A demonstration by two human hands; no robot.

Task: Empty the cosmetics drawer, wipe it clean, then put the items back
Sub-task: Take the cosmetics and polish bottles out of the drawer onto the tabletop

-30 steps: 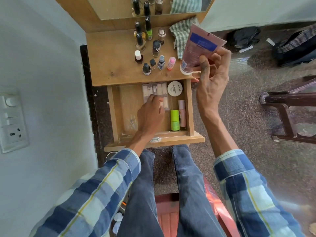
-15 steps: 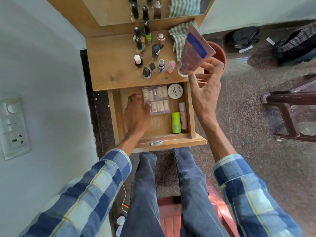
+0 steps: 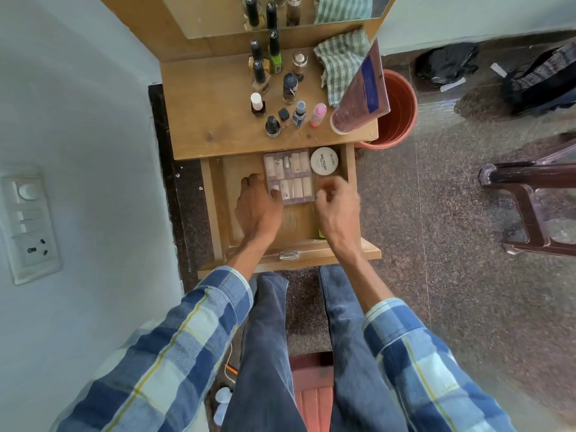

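Head view: looked like the emptying step was underway. The left hand (image 3: 257, 207) lay loosely open on the drawer (image 3: 215, 201) floor, thumb touching the clear nail-tip box (image 3: 289, 176). The right hand (image 3: 338, 204) was curled, blurry, grip impossible to tell (it hid the tubes underneath). Round tin (image 3: 324, 161) sat just beyond it. Next probably called for lifting the box onto the tabletop (image 3: 212, 120).

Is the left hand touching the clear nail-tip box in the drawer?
Touching. The head view shows the left hand with its thumb tip lying on the lower left corner of the clear nail-tip box, no gap visible between them.
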